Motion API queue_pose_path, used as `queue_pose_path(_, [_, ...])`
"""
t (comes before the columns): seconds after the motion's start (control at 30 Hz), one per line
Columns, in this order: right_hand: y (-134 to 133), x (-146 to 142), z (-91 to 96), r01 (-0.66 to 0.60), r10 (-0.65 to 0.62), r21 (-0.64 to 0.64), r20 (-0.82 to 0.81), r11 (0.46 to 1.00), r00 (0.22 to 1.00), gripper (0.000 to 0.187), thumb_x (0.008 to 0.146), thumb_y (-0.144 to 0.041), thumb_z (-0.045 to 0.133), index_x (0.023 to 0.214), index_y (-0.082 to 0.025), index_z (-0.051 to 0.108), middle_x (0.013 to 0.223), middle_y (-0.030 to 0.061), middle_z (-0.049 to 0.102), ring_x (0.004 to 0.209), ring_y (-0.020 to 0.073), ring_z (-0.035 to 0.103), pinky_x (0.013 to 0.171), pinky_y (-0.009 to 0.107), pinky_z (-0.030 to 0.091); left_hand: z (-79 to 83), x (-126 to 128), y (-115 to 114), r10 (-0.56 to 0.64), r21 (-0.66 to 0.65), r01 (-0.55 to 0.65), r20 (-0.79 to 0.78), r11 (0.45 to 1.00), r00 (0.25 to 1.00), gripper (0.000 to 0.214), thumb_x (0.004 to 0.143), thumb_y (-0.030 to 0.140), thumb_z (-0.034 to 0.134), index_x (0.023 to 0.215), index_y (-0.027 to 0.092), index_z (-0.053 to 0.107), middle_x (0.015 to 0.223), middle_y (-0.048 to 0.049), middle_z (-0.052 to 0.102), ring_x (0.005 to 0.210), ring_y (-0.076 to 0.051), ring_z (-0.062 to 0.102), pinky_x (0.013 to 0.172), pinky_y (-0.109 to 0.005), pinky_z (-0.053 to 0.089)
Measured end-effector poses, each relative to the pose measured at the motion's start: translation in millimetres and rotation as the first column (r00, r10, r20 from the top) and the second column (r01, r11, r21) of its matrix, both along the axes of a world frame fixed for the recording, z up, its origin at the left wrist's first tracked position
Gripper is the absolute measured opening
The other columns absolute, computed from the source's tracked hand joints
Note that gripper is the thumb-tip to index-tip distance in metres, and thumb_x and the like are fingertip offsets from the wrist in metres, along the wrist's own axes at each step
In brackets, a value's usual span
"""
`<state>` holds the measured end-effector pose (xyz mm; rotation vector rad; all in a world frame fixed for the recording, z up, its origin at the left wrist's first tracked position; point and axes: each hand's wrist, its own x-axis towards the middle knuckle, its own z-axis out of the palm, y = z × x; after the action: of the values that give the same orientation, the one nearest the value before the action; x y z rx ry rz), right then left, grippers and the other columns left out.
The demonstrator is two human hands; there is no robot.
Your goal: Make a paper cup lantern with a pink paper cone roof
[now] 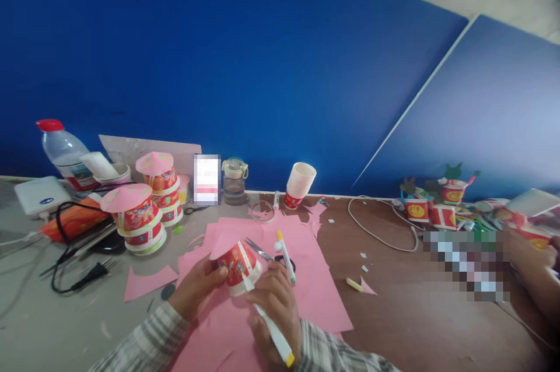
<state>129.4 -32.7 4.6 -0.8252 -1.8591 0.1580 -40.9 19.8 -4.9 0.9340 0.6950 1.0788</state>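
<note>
My left hand [199, 285] grips a red printed paper cup [236, 260] tilted on its side, with pink paper on its far left end. In my right hand [277, 302] is a white pen-shaped tool [272, 325] with a yellow back end; its tapered tip is at the cup's side, though I cannot tell if it touches. Scissors [262, 251] lie just beyond the right hand, their handles partly hidden by a white marker [286, 258] with yellow and green ends. Pink paper sheets [321, 296] are spread beneath both hands.
Left stand stacked cups with pink cone tops [131, 220], a bottle [65, 153] and a black plug [97, 274]. Behind are a glass jar [235, 185], a tape roll [262, 211] and a cup stack [300, 185]. A co-worker's hand [531, 258] is near red cups at right.
</note>
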Motion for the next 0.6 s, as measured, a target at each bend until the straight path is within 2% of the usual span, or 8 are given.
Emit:
queue_pose_path(0.27, [1.7, 0.6, -4.2, 0.033, -0.032, 0.024, -0.032, 0.999, 0.999, 0.031, 0.088, -0.041, 0.039, 0.083, -0.023, 0.063, 0.068, 0.0001, 0.059, 0.065, 0.0215, 0.060, 0.087, 0.049, 0.040, -3.4, -1.7, 0.3, 0.008, -0.022, -0.008, 0.007, 1.000, 1.000, 0.040, 0.055, 0.031, 0.069, 0.090, 0.013, 0.061, 0.080, -0.0117, 0.070, 0.077, -0.032, 0.059, 0.066, -0.042, 0.046])
queue_pose_path(0.43, [10.1, 5.4, -2.1, 0.047, -0.046, 0.016, -0.061, 0.999, 0.997, 0.023, 0.087, -0.035, 0.043, 0.090, -0.023, 0.062, 0.071, 0.0005, 0.060, 0.066, 0.0218, 0.059, 0.083, 0.049, 0.041, -0.5, 0.1, 0.9, 0.028, -0.044, -0.028, 0.013, 0.999, 1.000, 0.042, 0.052, 0.032, 0.071, 0.089, 0.014, 0.063, 0.083, -0.0122, 0.071, 0.080, -0.034, 0.059, 0.071, -0.045, 0.046])
queue_pose_path(0.6, [13.7, 3.5, -1.5, 0.074, -0.071, 0.043, -0.073, 0.996, 0.995, 0.020, 0.086, -0.034, 0.044, 0.086, -0.024, 0.061, 0.070, -0.0002, 0.060, 0.064, 0.0211, 0.059, 0.081, 0.047, 0.043, 7.1, 2.7, -1.0, 0.094, -0.074, -0.093, 0.012, 0.993, 0.995, 0.043, 0.044, 0.034, 0.074, 0.082, 0.015, 0.066, 0.072, -0.0114, 0.072, 0.070, -0.034, 0.062, 0.066, -0.046, 0.048])
